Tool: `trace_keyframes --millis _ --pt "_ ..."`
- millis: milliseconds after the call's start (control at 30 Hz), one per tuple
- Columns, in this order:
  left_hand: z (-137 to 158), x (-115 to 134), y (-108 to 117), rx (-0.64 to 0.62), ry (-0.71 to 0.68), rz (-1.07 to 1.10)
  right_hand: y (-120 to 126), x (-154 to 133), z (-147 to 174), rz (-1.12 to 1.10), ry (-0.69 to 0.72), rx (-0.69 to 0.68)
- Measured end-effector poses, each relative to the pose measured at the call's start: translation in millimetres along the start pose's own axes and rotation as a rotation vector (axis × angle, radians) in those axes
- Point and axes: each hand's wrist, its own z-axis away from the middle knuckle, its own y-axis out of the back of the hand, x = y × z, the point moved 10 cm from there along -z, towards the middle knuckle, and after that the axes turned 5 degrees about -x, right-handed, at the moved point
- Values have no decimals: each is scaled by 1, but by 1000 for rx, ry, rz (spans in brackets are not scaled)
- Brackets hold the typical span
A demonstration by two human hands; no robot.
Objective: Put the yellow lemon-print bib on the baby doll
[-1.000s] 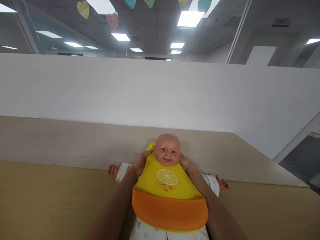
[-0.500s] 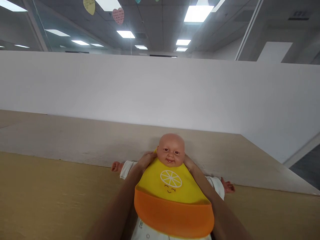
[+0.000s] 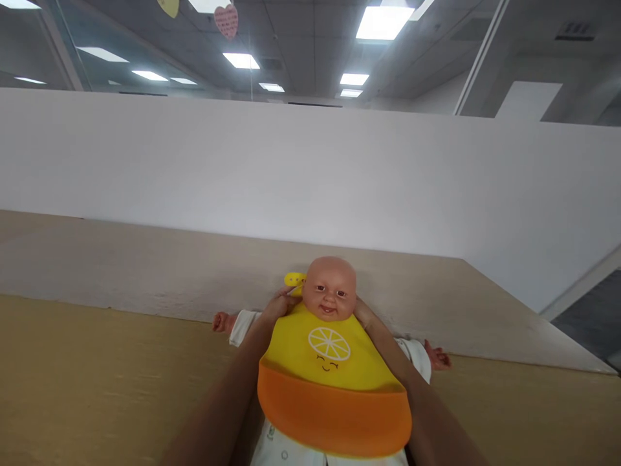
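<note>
yellow bib (image 3: pixel 301 346) is lower center, draped on the face-up doll (image 3: pixel 330 281), probably so it sits flat | your left hand (image 3: pixel 276 306) is at the neck strap (image 3: pixel 294 279), can't tell if it's pinching | your right hand (image 3: pixel 365 314) is tucked by the neck, fingers hidden, grip's anyone's guess

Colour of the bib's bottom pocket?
Plain orange pocket, below the yellow bib front; shows best in the head view.
</note>
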Motion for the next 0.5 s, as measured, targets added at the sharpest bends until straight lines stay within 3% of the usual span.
trace_keyframes --millis 267,500 --pt "-6 2 13 77 -57 31 1 9 -2 -16 -24 -15" --pt "-10 0 17 55 -96 18 -7 -14 7 76 45 2"
